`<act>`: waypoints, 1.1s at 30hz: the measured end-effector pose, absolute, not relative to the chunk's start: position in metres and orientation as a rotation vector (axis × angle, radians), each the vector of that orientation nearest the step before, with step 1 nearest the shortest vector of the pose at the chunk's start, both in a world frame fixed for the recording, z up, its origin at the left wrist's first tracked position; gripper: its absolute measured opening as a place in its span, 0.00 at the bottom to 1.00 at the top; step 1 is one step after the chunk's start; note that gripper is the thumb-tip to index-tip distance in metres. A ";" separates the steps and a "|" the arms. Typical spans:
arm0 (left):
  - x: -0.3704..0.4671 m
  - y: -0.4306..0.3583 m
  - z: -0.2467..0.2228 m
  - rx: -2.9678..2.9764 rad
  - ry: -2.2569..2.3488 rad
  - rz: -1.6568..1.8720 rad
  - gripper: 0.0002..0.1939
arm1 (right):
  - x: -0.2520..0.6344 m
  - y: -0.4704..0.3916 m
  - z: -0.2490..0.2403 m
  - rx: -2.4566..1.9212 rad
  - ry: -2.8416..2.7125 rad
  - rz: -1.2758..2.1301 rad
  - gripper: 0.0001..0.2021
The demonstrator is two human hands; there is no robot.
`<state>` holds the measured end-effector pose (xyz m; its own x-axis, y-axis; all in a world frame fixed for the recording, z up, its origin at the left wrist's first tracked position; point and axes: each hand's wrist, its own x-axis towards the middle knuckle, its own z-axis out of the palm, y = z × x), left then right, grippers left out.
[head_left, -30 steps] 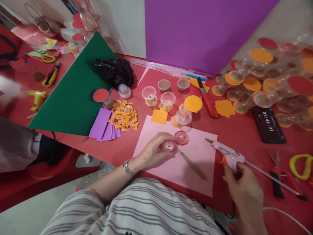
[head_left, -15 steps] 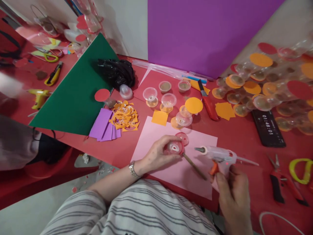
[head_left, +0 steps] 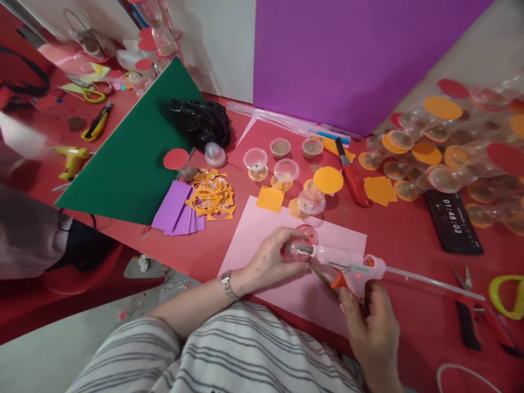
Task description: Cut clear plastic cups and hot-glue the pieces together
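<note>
My left hand (head_left: 273,255) is closed around a small clear plastic cup (head_left: 290,252), over a pink sheet (head_left: 241,240). Gripped in my right hand (head_left: 370,322) is a white hot glue gun (head_left: 339,257) with an orange trigger; a clear glue stick sticks out of its back. Its nozzle is right over the cup; whether it touches I cannot tell. A thin brown stick (head_left: 323,277) lies beside the cup, partly behind the gun. Just beyond my left fingers sits another clear cup with a red base (head_left: 310,233).
Several clear cups (head_left: 286,170) and an orange square (head_left: 270,199) stand beyond the sheet. Orange scraps (head_left: 210,194), purple cards (head_left: 174,207) and a green board (head_left: 135,158) are left. To the right lie a red cutter (head_left: 355,185), a phone (head_left: 454,224) and red-handled pliers (head_left: 469,322).
My right hand has brought the glue gun leftward, its nozzle now over the cup. My left hand keeps its hold on the cup. The view has shifted slightly.
</note>
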<state>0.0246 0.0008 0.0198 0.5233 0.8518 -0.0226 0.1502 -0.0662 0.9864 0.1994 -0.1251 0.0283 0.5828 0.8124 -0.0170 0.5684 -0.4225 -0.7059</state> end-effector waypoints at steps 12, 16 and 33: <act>0.023 0.002 0.023 1.497 0.849 0.716 0.22 | 0.201 -0.122 0.028 -2.150 -1.165 0.419 0.25; 0.022 0.002 0.024 1.516 0.819 0.710 0.22 | 0.201 -0.122 0.026 -2.148 -1.171 0.403 0.26; 0.022 0.001 0.023 1.455 0.800 0.659 0.25 | 0.201 -0.126 0.027 -2.161 -1.160 0.410 0.26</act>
<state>0.0217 0.0013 0.0225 0.5914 0.8031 -0.0730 0.0828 0.0296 0.9961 0.2014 -0.1258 0.0270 0.5612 0.8272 0.0272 0.6263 -0.4030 -0.6673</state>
